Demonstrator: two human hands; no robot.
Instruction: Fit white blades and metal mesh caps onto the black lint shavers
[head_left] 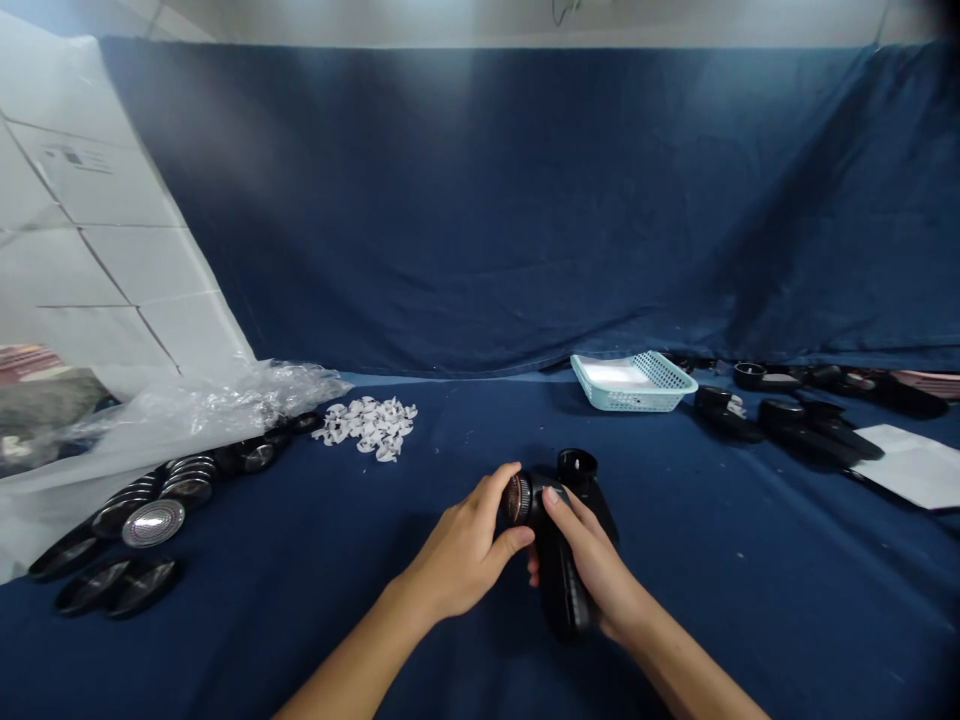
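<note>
A black handheld device [556,570], which looks like a fabric shaver, is between my two hands above the blue cloth. My right hand [596,550] is wrapped round its body, thumb on the upper side. With fingers and thumb, my left hand [476,545] grips the device's round ribbed head [516,499], whose face has a coppery sheen. Just behind my right hand lies a black housing part [578,466] with an open round cup, partly hidden by that hand. To the left beyond my hands is a pile of small white plastic pieces [375,427].
Black-rimmed discs [187,480] and a silver perforated disc [153,523] lie at left, beside clear plastic film [217,405]. A light blue basket [636,398] stands at the back. Black housing parts [799,430] and a white sheet [911,465] lie at right.
</note>
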